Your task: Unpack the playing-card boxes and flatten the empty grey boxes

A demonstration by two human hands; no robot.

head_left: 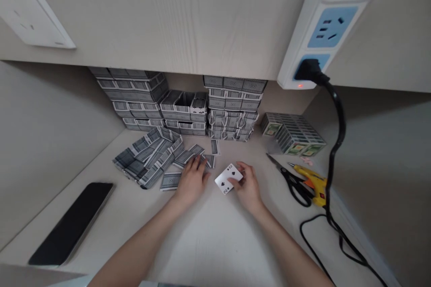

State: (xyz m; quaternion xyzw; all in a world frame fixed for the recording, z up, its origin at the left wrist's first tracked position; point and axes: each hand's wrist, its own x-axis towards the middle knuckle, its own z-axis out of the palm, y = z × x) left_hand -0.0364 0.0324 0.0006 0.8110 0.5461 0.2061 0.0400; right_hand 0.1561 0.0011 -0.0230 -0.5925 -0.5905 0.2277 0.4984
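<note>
In the head view, my right hand [247, 186] pinches a playing card [222, 180], the two of spades, face up, with the thumb on its face. My left hand [192, 178] lies palm down with fingers spread on several loose cards [171, 180], which show their grey patterned backs. Part of those cards is hidden under the hand. Left of it sits an open box-like tray folded from cards [148, 157]. One more loose card [215, 147] lies just beyond the left fingertips.
Behind stand card-built stacks, a tall left one [134, 94], a low middle one [185, 114] and a right one [234, 107]. Boxed card decks [296, 132], scissors [294, 184] and a yellow glue gun [313, 181] with a black cord lie right. A phone [72, 224] is left.
</note>
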